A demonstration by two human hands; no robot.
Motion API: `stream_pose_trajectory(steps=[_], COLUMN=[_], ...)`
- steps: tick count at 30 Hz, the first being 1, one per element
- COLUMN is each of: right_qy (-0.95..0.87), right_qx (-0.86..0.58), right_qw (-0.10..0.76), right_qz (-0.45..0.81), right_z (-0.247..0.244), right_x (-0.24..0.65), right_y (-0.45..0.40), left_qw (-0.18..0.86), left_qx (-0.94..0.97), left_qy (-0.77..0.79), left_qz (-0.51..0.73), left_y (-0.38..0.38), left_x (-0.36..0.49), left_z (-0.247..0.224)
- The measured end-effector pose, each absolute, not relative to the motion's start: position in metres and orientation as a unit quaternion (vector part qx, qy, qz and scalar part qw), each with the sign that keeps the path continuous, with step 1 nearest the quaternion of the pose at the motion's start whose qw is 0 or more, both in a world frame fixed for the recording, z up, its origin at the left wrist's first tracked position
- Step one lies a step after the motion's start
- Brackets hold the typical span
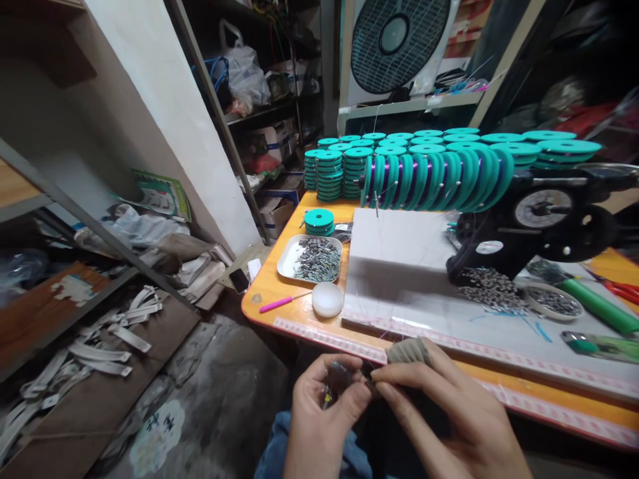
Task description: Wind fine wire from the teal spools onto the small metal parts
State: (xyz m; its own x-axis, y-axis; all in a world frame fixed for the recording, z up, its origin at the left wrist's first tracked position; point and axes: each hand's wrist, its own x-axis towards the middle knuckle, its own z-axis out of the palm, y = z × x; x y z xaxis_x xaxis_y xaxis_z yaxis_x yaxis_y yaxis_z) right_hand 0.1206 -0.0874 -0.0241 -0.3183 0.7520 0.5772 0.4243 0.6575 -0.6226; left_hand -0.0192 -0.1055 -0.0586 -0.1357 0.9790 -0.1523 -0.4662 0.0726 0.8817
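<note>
My left hand (327, 402) is closed in front of the table edge, its thumb and fingers curled round something small and shiny with a spot of yellow, too small to name. Close against it, my right hand (449, 406) pinches with thumb and fingertips at a tiny dark piece I cannot make out. A grey-beige wrap (408, 352) covers one right finger. Above the hands, a row of teal spools (434, 179) wound with purple line sits on the shaft of a black winding machine (524, 206). Thin thread runs down from the row.
A tray of small metal parts (283, 263), a round white dish (327, 301) and a pink-handled tool (276, 305) lie on the orange table (257, 293). Stacked teal spools (329, 176) stand behind. A metal heap (492, 289) and green-handled tool (602, 306) lie right.
</note>
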Motion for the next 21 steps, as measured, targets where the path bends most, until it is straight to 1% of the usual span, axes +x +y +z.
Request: stream_pose_trajectory(steps=[4,9,14,18,21], right_qy=[-0.800,-0.779,-0.809,-0.809,-0.818], right_qx=[-0.364,-0.378,-0.359,-0.372,-0.378], right_qw=[0.445,0.478,0.439,0.433,0.412], right_qz=[0.170,0.148,0.153,0.142,0.134], right_z=[-0.0243,-0.0245,-0.0210,-0.0210,-0.0222], right_x=[0.1208,0.1177,0.1140,0.1129,0.1140], right_y=[-0.0891,-0.0914,-0.0931,-0.0935,-0.0935], left_qw=[0.575,0.568,0.558,0.562,0.571], left_qx=[0.296,0.302,0.309,0.296,0.273], left_qy=[0.462,0.468,0.470,0.443,0.421], left_qz=[0.607,0.606,0.610,0.633,0.650], left_y=[-0.1080,-0.1107,-0.1125,-0.1135,-0.1142], left_x=[-0.0230,-0.0254,-0.0273,-0.0258,-0.0258], left_z=[-0.0560,-0.0540,-0.0568,-0.0551,-0.0522])
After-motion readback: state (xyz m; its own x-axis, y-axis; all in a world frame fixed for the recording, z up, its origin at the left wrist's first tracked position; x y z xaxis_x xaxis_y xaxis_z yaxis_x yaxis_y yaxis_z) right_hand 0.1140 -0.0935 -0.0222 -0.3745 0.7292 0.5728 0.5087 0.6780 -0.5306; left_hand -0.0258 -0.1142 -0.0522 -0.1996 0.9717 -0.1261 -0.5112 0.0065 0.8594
